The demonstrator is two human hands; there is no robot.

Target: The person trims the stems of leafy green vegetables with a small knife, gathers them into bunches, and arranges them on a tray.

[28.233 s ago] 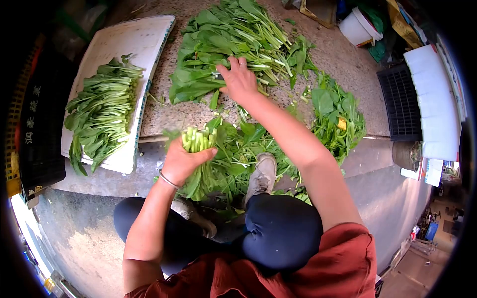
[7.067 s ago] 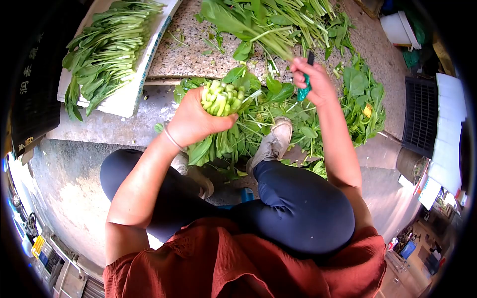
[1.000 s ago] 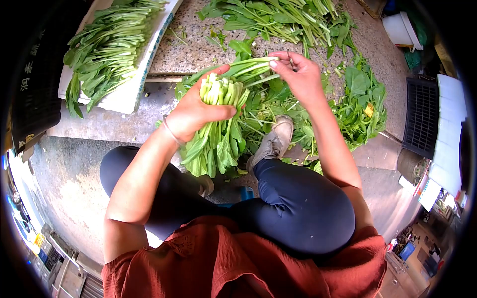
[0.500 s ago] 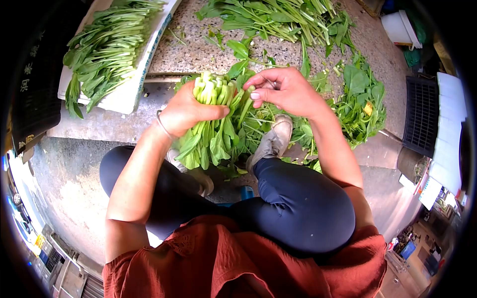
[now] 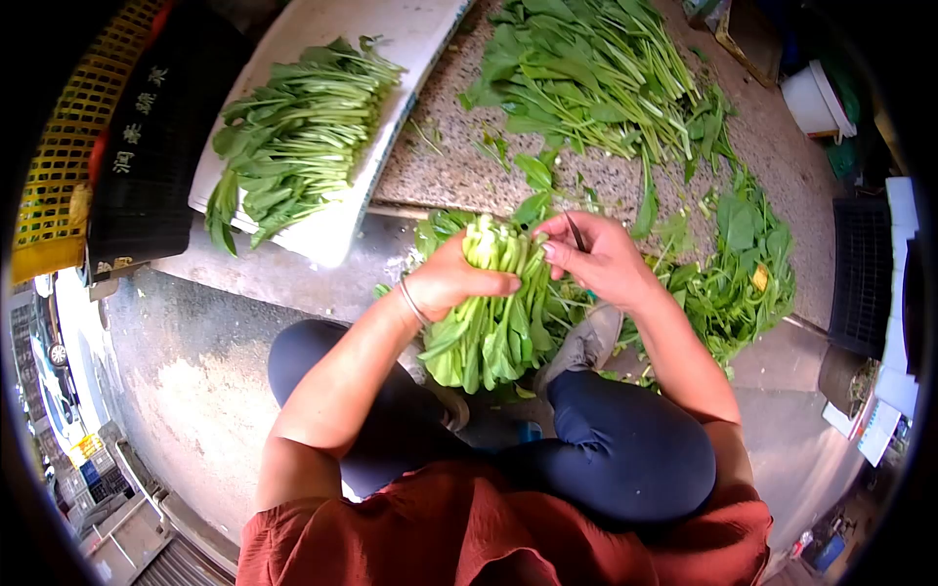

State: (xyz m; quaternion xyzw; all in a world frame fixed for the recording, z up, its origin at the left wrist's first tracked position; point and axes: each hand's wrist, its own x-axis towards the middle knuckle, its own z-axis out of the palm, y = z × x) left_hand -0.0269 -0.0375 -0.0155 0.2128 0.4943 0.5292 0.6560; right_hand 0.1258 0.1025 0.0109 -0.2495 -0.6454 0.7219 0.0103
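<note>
My left hand (image 5: 445, 278) is wrapped around a thick bunch of leafy greens (image 5: 489, 332), pale cut stem ends up and leaves hanging down between my knees. Close on its right, my right hand (image 5: 596, 256) is closed, thumb and forefinger pinched at a stem on the bunch's edge. A thin dark tool that looks like a small knife (image 5: 575, 232) sticks up from that hand; its handle is hidden in the palm. Beyond both hands, a pile of loose greens (image 5: 596, 88) lies on a speckled stone slab (image 5: 430, 146).
On the left, a white foam board (image 5: 322, 230) bears a neat row of greens (image 5: 303, 137). Leaves and scraps (image 5: 743, 264) are heaped at the right. A black crate (image 5: 147, 156) and yellow basket (image 5: 68, 127) stand far left, with another black crate (image 5: 860, 278) at right.
The view has shifted, so everything sits further right and lower. My left hand keeps the bunch. My right hand has turned slightly, and the dark tool now shows above its fingers.
</note>
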